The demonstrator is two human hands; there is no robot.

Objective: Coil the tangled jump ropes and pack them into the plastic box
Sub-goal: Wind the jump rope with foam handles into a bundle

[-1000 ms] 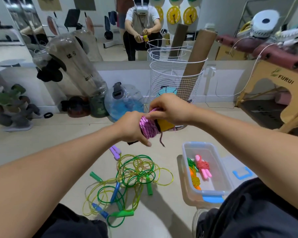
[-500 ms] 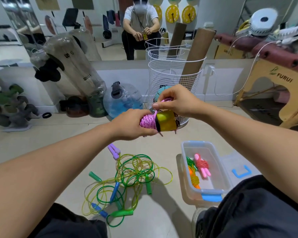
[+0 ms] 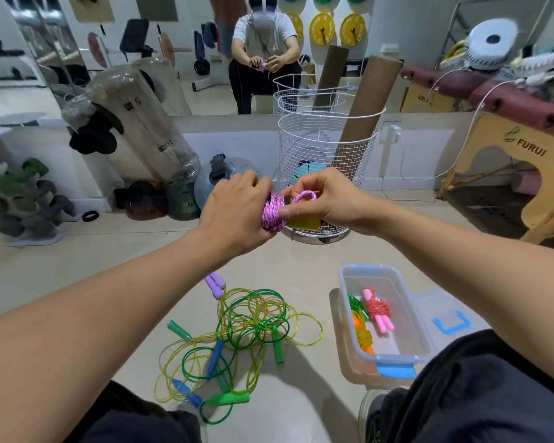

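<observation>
— While the left hand [image 3: 237,212] grips the pink rope bundle [image 3: 273,212] at chest height, what's the right hand [image 3: 325,199] doing?
— Pinching a loose loop beside the yellow handle [image 3: 304,222]; I'd say it's tying off.
— And next?
— Tuck the loop under, then lower it into the plastic box [image 3: 406,302] on the floor. The tangled ropes [image 3: 237,330] wait nearby.

A white wire basket [image 3: 325,148] holding cardboard tubes [image 3: 367,100] is seen against the mirror [image 3: 189,52]; a water jug [image 3: 218,180] stands left of it, a wooden bench [image 3: 509,174] to its right
</observation>
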